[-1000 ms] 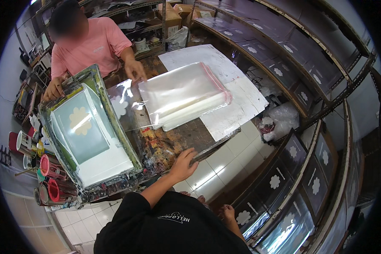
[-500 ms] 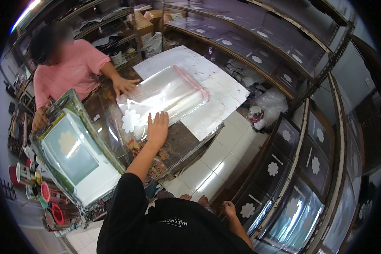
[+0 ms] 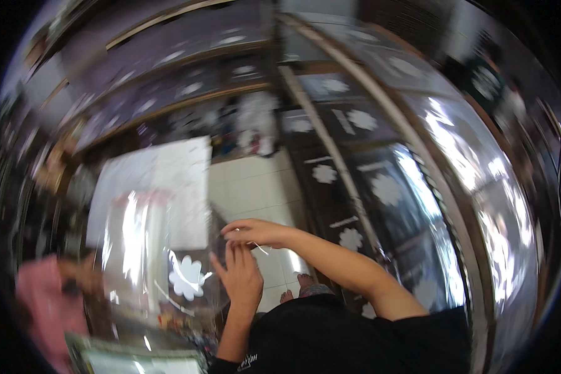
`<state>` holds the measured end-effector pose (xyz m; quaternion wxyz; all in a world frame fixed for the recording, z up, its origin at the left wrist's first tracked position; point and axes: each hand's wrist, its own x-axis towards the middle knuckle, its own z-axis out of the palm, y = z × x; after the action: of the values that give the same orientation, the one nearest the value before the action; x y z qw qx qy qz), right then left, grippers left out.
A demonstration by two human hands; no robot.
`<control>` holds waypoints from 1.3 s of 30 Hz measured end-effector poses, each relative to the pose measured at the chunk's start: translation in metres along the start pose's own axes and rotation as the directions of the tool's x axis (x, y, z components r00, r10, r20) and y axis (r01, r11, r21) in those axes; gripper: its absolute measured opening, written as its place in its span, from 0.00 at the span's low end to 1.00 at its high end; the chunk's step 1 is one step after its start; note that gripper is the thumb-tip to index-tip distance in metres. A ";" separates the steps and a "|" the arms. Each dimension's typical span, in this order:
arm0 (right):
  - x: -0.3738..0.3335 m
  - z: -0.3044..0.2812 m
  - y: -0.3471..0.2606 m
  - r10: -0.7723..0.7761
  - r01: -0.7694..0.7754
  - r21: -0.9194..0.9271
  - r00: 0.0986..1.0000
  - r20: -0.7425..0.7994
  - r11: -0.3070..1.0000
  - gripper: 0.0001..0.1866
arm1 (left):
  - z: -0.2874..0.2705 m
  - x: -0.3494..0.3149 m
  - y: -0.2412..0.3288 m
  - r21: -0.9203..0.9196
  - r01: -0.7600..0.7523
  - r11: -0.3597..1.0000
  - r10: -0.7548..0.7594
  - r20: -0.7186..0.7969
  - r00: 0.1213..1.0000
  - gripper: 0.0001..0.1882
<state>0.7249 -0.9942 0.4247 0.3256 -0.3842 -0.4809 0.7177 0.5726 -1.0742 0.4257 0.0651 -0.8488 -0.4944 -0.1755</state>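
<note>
A clear plastic sheet with a white flower print (image 3: 186,277) hangs tilted over the dark table, its edges catching the light. My left hand (image 3: 242,278) is at its right edge, thumb on one side and fingers on the other. My right hand (image 3: 258,232) reaches across from the right and pinches the same edge, its fingertips touching those of my left hand. Beyond the printed sheet lies a stack of clear plastic bags (image 3: 131,249) with a pinkish far edge, partly on a white board (image 3: 181,168). Motion blur smears the fingertips.
At the left, a co-worker in a pink shirt (image 3: 50,299) has an arm near the stack. The screen-printing frame (image 3: 137,358) shows at the lower edge. Racks to the right hold flower-printed sheets (image 3: 389,189); shelves (image 3: 187,93) stand behind. Pale floor tiles (image 3: 249,187) lie beside the table.
My view has swung right. My left hand has gone from resting on the stack to the raised sheet's edge, and my right hand has come up from my side to meet it.
</note>
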 end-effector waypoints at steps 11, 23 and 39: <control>-0.060 -0.067 -0.147 -0.212 0.040 -0.909 0.976 -0.054 0.415 0.14 | -0.063 0.023 0.074 -0.419 -0.453 0.786 0.421 -0.173 0.890 0.38; -0.430 -0.008 -0.352 -0.254 -0.575 -0.730 0.693 -0.675 0.370 0.13 | -0.056 0.017 0.054 -0.638 -0.460 0.618 0.112 -0.507 0.854 0.19; -0.710 -0.075 -0.204 -0.078 -0.887 -0.121 0.096 -0.992 0.447 0.10 | 0.162 -0.125 0.097 -0.758 -0.145 0.636 0.402 0.165 0.901 0.13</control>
<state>1.1598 -1.4893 0.7675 0.0892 -0.9494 -0.2737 0.1254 0.6381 -1.1795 0.2360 -0.3325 -0.8857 -0.2503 -0.2058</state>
